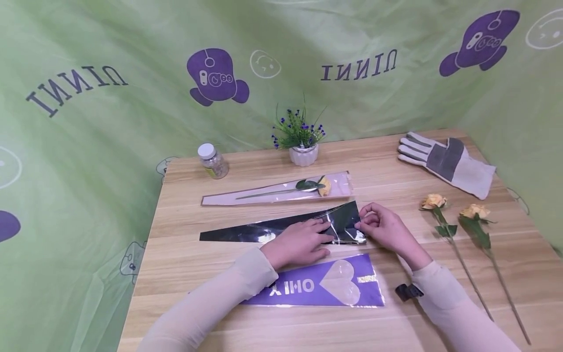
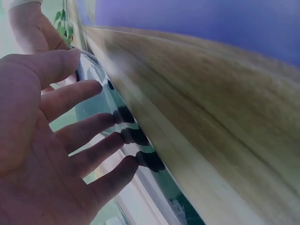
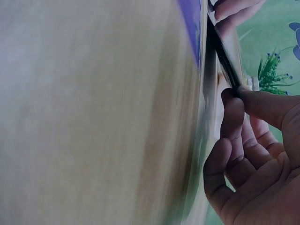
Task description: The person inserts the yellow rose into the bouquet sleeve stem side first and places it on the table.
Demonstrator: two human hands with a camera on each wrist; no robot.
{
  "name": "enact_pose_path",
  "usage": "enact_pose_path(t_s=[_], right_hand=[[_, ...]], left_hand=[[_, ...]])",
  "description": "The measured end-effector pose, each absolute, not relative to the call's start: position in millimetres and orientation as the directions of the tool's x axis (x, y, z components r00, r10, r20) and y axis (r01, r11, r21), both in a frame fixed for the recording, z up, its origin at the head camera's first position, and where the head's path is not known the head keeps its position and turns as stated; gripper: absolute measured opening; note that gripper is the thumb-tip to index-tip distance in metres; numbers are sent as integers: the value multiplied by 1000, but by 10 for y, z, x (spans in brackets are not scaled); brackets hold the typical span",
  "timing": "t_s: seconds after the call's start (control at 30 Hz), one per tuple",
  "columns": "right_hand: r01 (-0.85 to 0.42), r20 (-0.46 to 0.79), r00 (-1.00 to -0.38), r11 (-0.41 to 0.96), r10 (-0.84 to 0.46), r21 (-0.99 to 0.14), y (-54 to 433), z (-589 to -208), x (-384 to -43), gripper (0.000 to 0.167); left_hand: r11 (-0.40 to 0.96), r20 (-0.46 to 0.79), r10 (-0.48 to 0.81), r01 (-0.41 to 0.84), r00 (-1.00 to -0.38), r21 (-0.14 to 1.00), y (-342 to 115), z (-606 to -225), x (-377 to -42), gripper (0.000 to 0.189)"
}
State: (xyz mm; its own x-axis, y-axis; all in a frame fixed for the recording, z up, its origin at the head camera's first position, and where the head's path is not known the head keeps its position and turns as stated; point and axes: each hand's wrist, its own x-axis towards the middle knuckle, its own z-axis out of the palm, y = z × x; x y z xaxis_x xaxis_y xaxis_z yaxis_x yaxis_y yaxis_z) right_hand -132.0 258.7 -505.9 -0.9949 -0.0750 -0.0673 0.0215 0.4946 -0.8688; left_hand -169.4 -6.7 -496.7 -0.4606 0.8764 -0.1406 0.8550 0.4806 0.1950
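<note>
a green backdrop (image 1: 145,29) with purple cartoon figures hangs behind a wood-grain desk (image 1: 352,332). taking the black sleeve (image 1: 246,231) as the clock's centre, a pink sleeve (image 1: 288,196) with a yellow rose (image 1: 324,187) inside lies at twelve, a purple sleeve (image 1: 323,299) at five, and two loose roses (image 1: 433,201) at three. a potted plant (image 1: 303,142) stands between twelve and one, and a work glove (image 1: 448,164) lies past two.

the left hand (image 1: 301,242) rests on the black sleeve toward its wide end, fingers spread and released, the tips touching the film. the right hand (image 1: 387,227) pinches the three o'clock edge between thumb and fingers.

the step in hand looks like parting the mouth of the black sleeve. the next move probably calls for rubbing the layers apart while the left hand keeps the film steady; the layers may cling.
</note>
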Motion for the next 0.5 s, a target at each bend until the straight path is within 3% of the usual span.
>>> enact_pose_path(t_s=[0.5], right_hand=[[-6, -62, -991, 515, -115, -857, 2570, -5062, -1350, 24]], left_hand=[[474, -131, 880, 860, -456, 191, -85, -4954, -1713, 48]])
